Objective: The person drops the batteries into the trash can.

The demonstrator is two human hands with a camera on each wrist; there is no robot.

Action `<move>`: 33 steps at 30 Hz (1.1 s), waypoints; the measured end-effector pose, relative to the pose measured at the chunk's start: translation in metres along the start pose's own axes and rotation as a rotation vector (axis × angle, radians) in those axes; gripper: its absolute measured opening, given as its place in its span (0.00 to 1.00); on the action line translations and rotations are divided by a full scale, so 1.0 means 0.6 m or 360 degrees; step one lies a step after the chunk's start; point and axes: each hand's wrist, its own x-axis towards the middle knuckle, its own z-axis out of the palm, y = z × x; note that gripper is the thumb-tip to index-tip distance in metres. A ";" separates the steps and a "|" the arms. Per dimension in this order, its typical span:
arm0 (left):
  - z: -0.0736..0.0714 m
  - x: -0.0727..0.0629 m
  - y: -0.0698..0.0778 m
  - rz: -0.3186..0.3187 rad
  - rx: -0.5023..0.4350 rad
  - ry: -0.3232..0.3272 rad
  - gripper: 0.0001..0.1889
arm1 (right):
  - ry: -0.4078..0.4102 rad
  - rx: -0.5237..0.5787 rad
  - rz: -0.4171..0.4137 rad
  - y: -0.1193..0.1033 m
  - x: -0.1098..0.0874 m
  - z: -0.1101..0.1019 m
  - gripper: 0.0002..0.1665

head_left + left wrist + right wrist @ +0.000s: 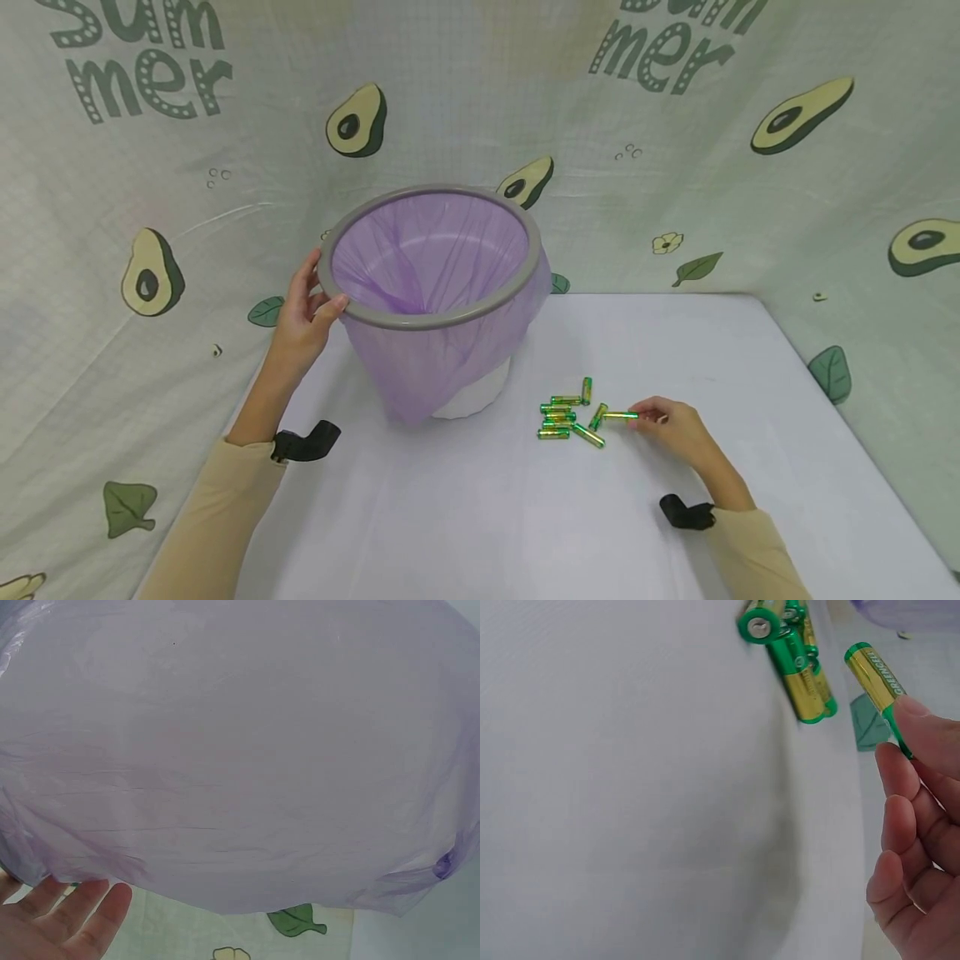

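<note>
Battery (621, 415), pinched in the right hand (671, 425), just right of the battery pile (559, 417). Lined bin (442, 354): left hand (302, 323) spread at its rim's (408, 322) left edge. I note white tabletop (450, 517) between bin and pile, more towards its right edge.

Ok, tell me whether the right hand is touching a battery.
Touching: the right wrist view shows the right hand pinching a battery near one end.
</note>
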 end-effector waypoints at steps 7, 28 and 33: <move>0.000 0.001 -0.002 0.0006 0.0006 0.0002 0.36 | 0.0080 0.0018 -0.0146 -0.045 0.004 -0.027 0.14; 0.003 0.000 -0.003 0.0035 0.0015 -0.0006 0.37 | 0.0344 0.0189 -0.0567 -0.212 0.018 -0.101 0.11; 0.003 0.000 -0.003 0.0028 0.0026 -0.0006 0.37 | 0.0375 0.0267 -0.0599 -0.251 0.022 -0.115 0.12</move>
